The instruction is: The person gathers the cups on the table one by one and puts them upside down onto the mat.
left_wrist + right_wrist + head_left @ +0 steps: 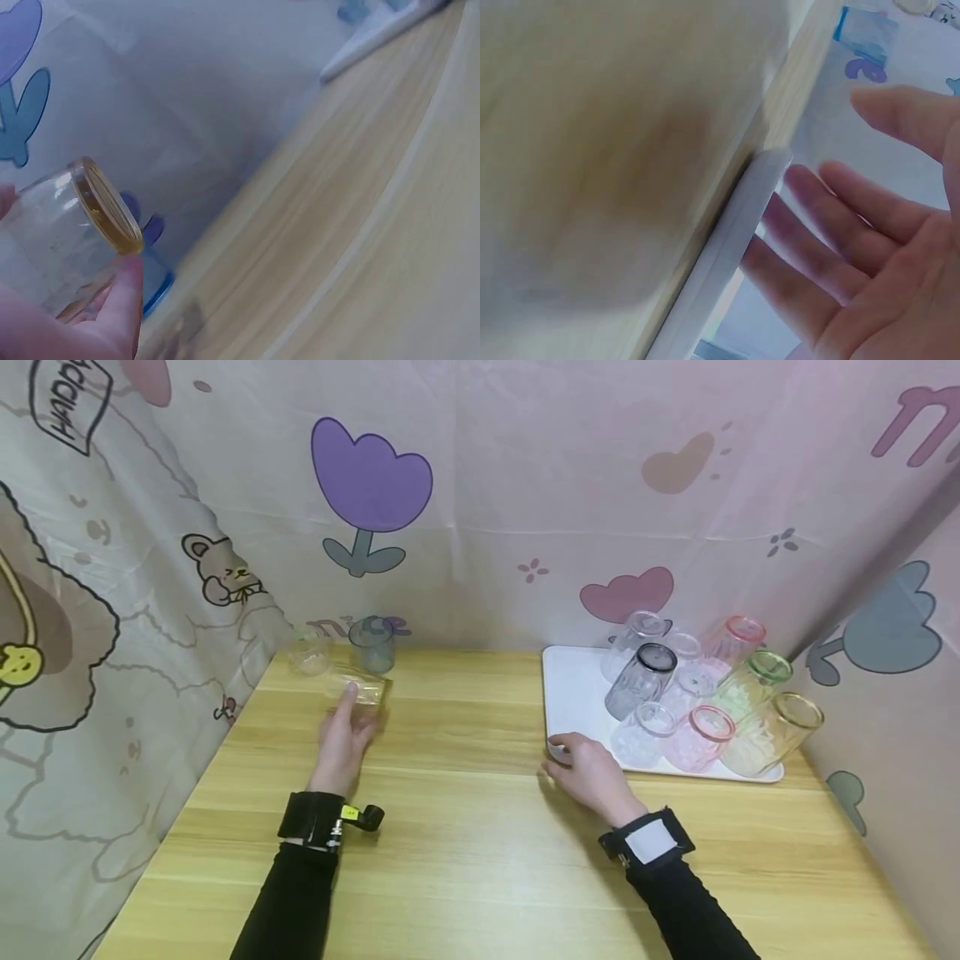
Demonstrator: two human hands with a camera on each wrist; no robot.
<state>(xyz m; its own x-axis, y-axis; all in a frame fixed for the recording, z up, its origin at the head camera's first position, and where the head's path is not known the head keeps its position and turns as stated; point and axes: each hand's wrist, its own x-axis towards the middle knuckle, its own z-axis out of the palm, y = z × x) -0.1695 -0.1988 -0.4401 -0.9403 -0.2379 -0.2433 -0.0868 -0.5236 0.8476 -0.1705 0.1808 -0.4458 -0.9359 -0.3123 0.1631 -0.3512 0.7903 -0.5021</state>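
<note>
on the wooden table, the left hand grips a clear, amber-rimmed glass tipped sideways.

Motion blur smears the amber-rimmed glass in the left hand in head view, its base cut off at left-wrist frame edge, and right-wrist view blurs the table w/ tray contents out of frame.
</note>
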